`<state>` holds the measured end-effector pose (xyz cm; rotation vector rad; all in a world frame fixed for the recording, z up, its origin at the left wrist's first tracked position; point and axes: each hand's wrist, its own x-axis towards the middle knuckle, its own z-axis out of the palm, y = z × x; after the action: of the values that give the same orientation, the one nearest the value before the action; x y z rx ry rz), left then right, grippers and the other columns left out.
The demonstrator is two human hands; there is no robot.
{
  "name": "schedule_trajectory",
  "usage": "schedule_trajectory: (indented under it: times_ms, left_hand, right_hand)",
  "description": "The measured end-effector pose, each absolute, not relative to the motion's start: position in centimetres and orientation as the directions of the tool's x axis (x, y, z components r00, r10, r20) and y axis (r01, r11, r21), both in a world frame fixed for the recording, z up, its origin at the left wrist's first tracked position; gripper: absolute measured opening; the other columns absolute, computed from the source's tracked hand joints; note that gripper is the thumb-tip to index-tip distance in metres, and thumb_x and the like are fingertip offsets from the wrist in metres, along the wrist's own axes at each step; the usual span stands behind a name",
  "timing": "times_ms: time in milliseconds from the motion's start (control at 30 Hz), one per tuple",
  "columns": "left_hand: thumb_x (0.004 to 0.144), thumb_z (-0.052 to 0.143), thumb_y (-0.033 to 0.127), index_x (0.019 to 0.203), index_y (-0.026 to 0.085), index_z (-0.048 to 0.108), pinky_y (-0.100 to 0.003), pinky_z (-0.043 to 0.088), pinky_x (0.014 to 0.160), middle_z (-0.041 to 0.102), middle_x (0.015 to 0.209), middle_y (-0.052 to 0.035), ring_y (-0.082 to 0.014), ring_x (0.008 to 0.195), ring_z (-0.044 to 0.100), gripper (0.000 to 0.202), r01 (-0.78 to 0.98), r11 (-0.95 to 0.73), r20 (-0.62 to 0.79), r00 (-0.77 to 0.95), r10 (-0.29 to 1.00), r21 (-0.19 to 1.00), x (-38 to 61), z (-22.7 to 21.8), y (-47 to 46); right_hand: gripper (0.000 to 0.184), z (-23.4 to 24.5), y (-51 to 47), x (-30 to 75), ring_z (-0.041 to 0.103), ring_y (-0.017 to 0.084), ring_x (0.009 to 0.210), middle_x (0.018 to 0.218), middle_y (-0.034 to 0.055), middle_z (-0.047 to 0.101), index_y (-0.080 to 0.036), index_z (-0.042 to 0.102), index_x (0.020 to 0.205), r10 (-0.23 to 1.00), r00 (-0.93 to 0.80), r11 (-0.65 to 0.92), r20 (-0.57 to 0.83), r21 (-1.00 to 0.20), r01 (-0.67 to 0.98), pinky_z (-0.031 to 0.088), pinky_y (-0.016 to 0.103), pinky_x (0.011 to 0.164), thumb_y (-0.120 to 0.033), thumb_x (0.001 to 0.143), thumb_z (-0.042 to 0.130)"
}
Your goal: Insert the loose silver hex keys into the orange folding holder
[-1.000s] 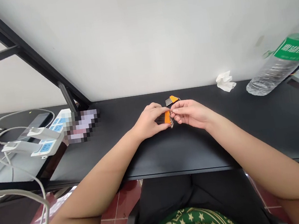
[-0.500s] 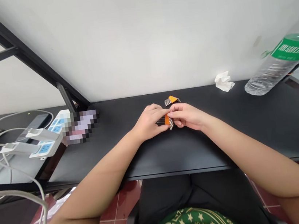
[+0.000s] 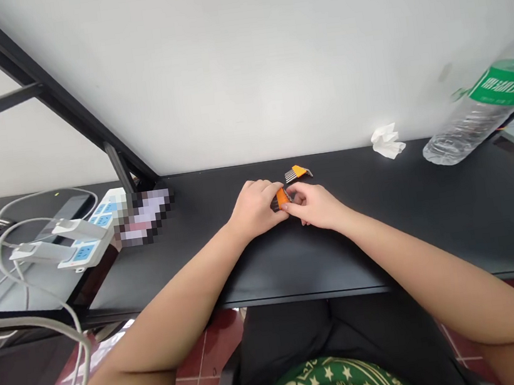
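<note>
Between my two hands is a hex key set (image 3: 283,198) with an orange holder and metal keys, partly hidden by my fingers. My left hand (image 3: 257,208) is closed around its left side, thumb in front and fingers behind. At its right end, my right hand (image 3: 314,204) pinches the holder with thumb and fingertips. Just behind my hands, a second hex key set (image 3: 298,172) in a yellow-orange holder lies on the black table (image 3: 267,267), its key ends pointing left.
On the left stands a white power strip (image 3: 88,240) with chargers and looping white cables, beside a blurred phone-like item (image 3: 146,216). A crumpled tissue (image 3: 387,141) lies near the wall. At the right is a plastic bottle (image 3: 487,105) with a green label. A black metal frame (image 3: 71,116) rises at left.
The held hex key set has turned, so more of its orange holder shows and its key ends at the right are now mostly covered. My right hand has shifted slightly left.
</note>
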<state>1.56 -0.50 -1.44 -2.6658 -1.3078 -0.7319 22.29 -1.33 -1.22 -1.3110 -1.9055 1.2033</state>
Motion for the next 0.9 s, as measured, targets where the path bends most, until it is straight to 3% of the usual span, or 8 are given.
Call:
schedule_trajectory:
  times_ms: [167,300,433,633,767,900]
  left_hand:
    - [0.081,0.07,0.035,0.113,0.018,0.07,-0.04,0.048,0.084,0.074,0.091,-0.0075,-0.0262,0.087,0.07,0.037,0.803,-0.567,0.441,0.449,0.777,0.182,1.9,-1.6,-0.5]
    - [0.08,0.07,0.036,0.104,0.019,0.072,-0.038,0.049,0.081,0.073,0.087,-0.0054,-0.0243,0.082,0.069,0.029,0.813,-0.53,0.423,0.402,0.812,0.243,2.2,-1.5,-0.6]
    - [0.08,0.069,0.036,0.097,0.02,0.072,-0.037,0.048,0.075,0.073,0.085,-0.0052,-0.0238,0.08,0.068,0.023,0.824,-0.506,0.39,0.391,0.834,0.256,2.5,-1.4,-0.6]
    - [0.081,0.069,0.038,0.09,0.021,0.071,-0.036,0.046,0.069,0.072,0.082,-0.0054,-0.0232,0.076,0.067,0.019,0.842,-0.474,0.368,0.368,0.854,0.257,2.3,-1.2,-0.4]
    - [0.081,0.072,0.039,0.089,0.022,0.069,-0.034,0.045,0.066,0.071,0.08,-0.0037,-0.0219,0.073,0.066,0.02,0.843,-0.475,0.342,0.38,0.859,0.255,2.0,-1.1,-0.2]
    - [0.081,0.073,0.04,0.091,0.022,0.069,-0.033,0.044,0.066,0.071,0.083,-0.0038,-0.0223,0.074,0.066,0.021,0.849,-0.463,0.316,0.379,0.87,0.256,1.9,-1.2,-0.1]
  right_hand:
    - [0.018,-1.2,-1.8,21.6,0.059,0.016,0.061,0.071,0.0018,0.067,-0.021,0.069,0.096,0.931,-0.35,0.309,0.102,-0.729,0.611,0.039,0.029,0.06,-0.036,0.098,0.059]
    - [0.025,-1.6,-1.6,21.6,0.054,0.017,0.062,0.07,0.0039,0.065,-0.02,0.064,0.081,0.894,-0.38,0.444,0.237,-0.579,0.684,0.033,0.031,0.062,-0.03,0.101,0.052]
    - [0.029,-2.0,-1.4,21.8,0.054,0.017,0.063,0.073,0.0053,0.065,-0.02,0.06,0.078,0.868,-0.424,0.496,0.259,-0.485,0.72,0.03,0.031,0.063,-0.027,0.104,0.048]
    - [0.028,-2.1,-1.2,21.9,0.055,0.018,0.064,0.074,0.005,0.066,-0.02,0.062,0.081,0.857,-0.445,0.513,0.258,-0.495,0.701,0.032,0.03,0.063,-0.024,0.104,0.047]
    - [0.028,-2.3,-0.6,22.3,0.055,0.018,0.061,0.07,0.0046,0.065,-0.02,0.064,0.08,0.891,-0.371,0.455,0.263,-0.539,0.709,0.033,0.03,0.063,-0.023,0.103,0.048]
    - [0.018,-2.5,0.1,22.9,0.061,0.017,0.061,0.072,0.0027,0.069,-0.02,0.072,0.1,0.923,-0.329,0.373,0.2,-0.672,0.64,0.043,0.03,0.069,-0.024,0.098,0.055]
